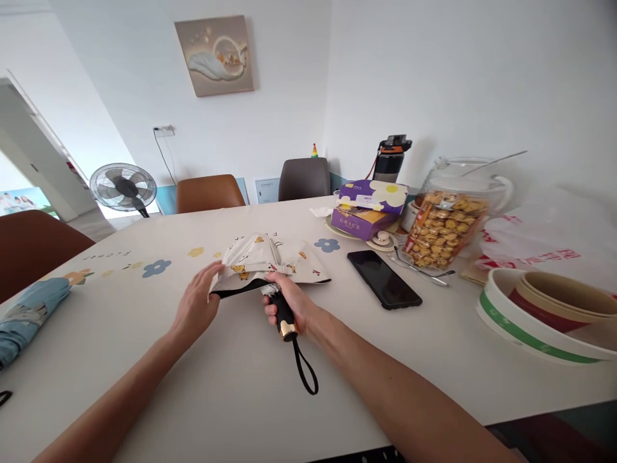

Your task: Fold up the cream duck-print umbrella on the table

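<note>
Right, in the head view the folding umbrella (255, 257) lies low over the middle of the table (216, 386), pale canopy loosely spread, black handle (284, 315) towards the wearer. The right hand (294, 297) is wrapped firmly round the top of that handle; the left hand (196, 301) is at the canopy's left edge, but whether it pinches the cloth or merely rests there, I can't tell! Here's the danger: those panels look slack, so a loose left-hand hold could let the edge slip and bunch crookedly. Watch the wrist strap (312, 392) too, dangling free, liable to snag if the handle turns. And the smartphone (384, 279) sits near the canopy's right corner; a wide swing could knock it. As for what we can't see: the right fingers and thumb cover the umbrella's neck, so any button there is hidden, and the ribs are lost under fabric. Over on the left, the blue umbrella (36, 315) runs out of frame, and a black loop (4, 397) below it is barely caught, its owner unclear.
</note>
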Action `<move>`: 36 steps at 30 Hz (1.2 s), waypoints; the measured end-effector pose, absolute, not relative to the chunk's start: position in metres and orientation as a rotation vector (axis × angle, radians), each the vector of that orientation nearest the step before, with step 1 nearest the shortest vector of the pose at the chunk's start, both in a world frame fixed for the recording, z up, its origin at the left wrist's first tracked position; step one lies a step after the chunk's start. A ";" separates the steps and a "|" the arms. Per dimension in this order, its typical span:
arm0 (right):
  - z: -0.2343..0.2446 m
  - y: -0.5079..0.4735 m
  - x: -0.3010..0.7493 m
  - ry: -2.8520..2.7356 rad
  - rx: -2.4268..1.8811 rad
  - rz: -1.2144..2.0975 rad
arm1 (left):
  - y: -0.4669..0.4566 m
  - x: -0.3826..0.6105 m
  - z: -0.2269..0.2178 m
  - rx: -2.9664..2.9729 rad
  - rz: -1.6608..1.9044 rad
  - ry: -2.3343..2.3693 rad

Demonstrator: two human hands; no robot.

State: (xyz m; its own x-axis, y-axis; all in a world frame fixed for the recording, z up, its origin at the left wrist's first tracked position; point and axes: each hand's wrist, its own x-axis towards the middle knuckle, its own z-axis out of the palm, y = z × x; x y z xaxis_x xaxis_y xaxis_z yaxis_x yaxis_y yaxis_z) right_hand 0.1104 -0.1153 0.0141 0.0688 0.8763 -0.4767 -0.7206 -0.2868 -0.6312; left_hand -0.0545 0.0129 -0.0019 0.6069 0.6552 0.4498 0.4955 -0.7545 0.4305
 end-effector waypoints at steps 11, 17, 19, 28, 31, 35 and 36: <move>0.017 -0.119 0.106 -0.262 -1.080 1.558 | 0.029 -0.053 -0.008 2.408 0.780 0.891; 0.018 -0.120 0.106 -0.276 -1.116 1.528 | 0.021 -0.064 0.009 2.076 0.768 0.866; 0.018 -0.120 0.105 -0.279 -1.129 1.529 | 0.021 -0.068 0.012 2.001 0.795 0.824; 0.013 -0.118 0.107 -0.334 -1.178 1.475 | 0.030 -0.083 0.033 2.052 0.622 0.722; 0.014 -0.118 0.109 -0.331 -1.202 1.459 | 0.045 -0.090 0.029 2.400 0.414 0.845; 0.019 -0.119 0.108 -0.348 -1.221 1.468 | 0.063 -0.096 0.018 2.584 0.446 1.063; 0.020 -0.120 0.108 -0.349 -1.232 1.467 | 0.064 -0.096 0.018 2.539 0.535 1.086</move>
